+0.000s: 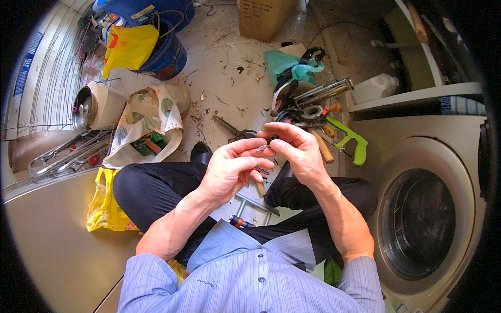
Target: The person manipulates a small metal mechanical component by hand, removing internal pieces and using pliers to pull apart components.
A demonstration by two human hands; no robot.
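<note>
My left hand point(229, 169) and my right hand point(298, 148) meet above my folded legs, fingertips almost touching. A small silvery piece point(262, 148) sits pinched in the left fingers, its exact kind too small to tell. Between the right thumb and fingers is a small dark part point(273, 139), mostly hidden by the fingertips. Whether the two pieces are joined, I cannot tell. On the floor below the hands lie a grey metal T-shaped tool point(242, 204) and a striped, multicoloured handle point(240, 222).
Beyond my right hand is a heap of tools with a lime-green handle point(357, 146). A washing machine point(459, 156) stands close on the right. Left are a patterned bag point(169, 112) and a yellow bag point(102, 208). Farther off are a blue bucket point(169, 60) and a cardboard box point(263, 21).
</note>
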